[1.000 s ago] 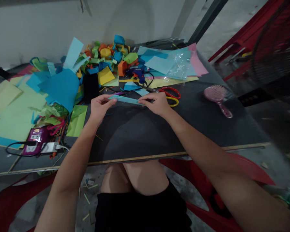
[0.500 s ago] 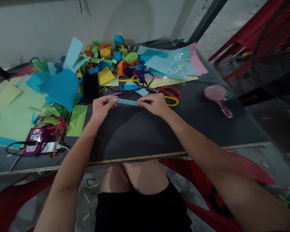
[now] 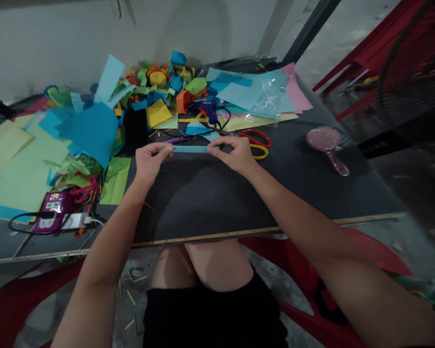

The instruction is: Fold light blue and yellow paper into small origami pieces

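Observation:
A narrow light-blue paper strip is stretched level just above the dark table. My left hand pinches its left end and my right hand pinches its right end. Both hands have fingers closed on the strip. Red-handled scissors and yellow-handled scissors lie just beyond my right hand.
A heap of coloured paper scraps and folded pieces fills the back of the table. Blue sheets and a clear plastic bag lie back right, a pink hairbrush at right. A pink device with cables sits front left beside green sheets.
The strip, tilted down to the right before, now lies level; both hands have shifted slightly while keeping their pinch on its ends.

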`<act>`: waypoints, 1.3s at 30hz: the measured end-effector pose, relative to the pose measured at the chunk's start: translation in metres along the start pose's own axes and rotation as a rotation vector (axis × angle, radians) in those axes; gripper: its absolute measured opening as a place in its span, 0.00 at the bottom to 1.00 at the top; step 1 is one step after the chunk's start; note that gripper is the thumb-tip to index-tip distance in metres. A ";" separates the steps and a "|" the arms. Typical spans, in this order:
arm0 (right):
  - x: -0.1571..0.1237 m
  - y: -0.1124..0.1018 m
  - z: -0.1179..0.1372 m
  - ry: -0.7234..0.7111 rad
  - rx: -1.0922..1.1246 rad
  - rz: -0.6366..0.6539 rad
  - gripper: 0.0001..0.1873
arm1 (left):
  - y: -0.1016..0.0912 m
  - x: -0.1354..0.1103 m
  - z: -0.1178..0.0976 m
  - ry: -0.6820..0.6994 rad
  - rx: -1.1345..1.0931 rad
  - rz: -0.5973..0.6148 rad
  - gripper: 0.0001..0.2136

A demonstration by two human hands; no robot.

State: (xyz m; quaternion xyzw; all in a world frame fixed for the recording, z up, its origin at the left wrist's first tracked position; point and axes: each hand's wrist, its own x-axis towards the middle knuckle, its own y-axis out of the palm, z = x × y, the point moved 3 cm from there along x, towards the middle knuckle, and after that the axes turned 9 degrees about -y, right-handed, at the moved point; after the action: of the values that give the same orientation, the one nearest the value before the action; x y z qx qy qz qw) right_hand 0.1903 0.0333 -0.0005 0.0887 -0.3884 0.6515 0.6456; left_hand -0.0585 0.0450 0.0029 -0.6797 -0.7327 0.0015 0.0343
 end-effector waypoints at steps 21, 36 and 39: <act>0.000 0.004 0.011 -0.040 0.046 0.016 0.00 | 0.010 -0.016 -0.013 0.575 0.932 0.083 0.10; -0.001 0.003 0.015 0.021 0.088 0.042 0.03 | 0.009 -0.016 -0.010 0.657 0.937 0.177 0.12; -0.001 0.005 0.015 0.032 0.096 0.050 0.03 | 0.009 -0.016 -0.007 0.618 0.993 0.188 0.12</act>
State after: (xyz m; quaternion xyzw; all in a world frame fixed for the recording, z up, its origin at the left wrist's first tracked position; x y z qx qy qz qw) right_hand 0.1806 0.0236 0.0071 0.0997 -0.3483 0.6867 0.6303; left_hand -0.0482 0.0290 0.0091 -0.6133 -0.5368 0.1491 0.5599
